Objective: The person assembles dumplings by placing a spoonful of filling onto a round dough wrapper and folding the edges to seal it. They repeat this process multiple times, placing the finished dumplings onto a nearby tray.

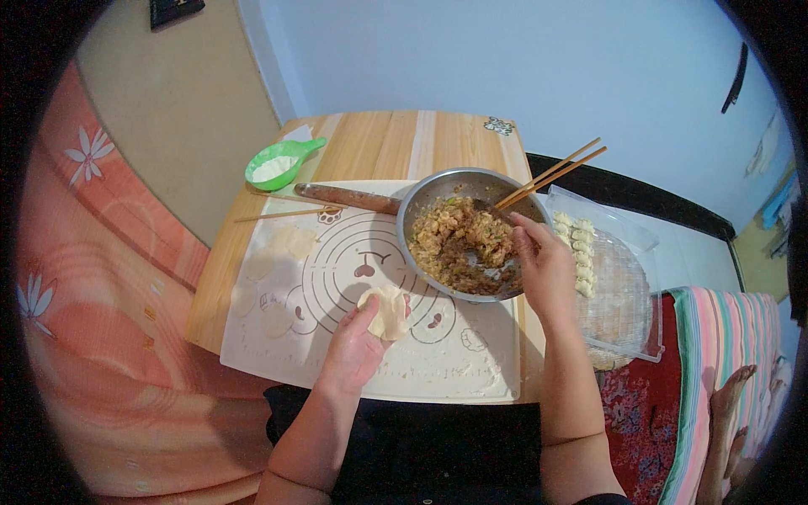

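Note:
My left hand [353, 345] holds a round dough wrapper [388, 313] over the near part of the white printed mat [337, 370]. The wrapper lies open across the fingers, with the thumb on its edge. Beyond it to the right stands a metal bowl [427, 187] of chopped filling [454, 231]. My right hand [543, 257] is at the bowl's right rim, fingers pinched together. A short dark strip meets the fingertips inside the bowl, but its kind is hidden. Two wooden chopsticks [555, 175] rest on the rim just beyond that hand.
A rolling pin [358, 199] touches the bowl's left side; a thin stick [286, 214] lies nearby. Pale wrappers [278, 320] are at the mat's left. A green scoop [290, 151] holds white powder. Right stands a clear tray [652, 290] with dumplings [582, 261]. Another person's foot [734, 387] shows lower right.

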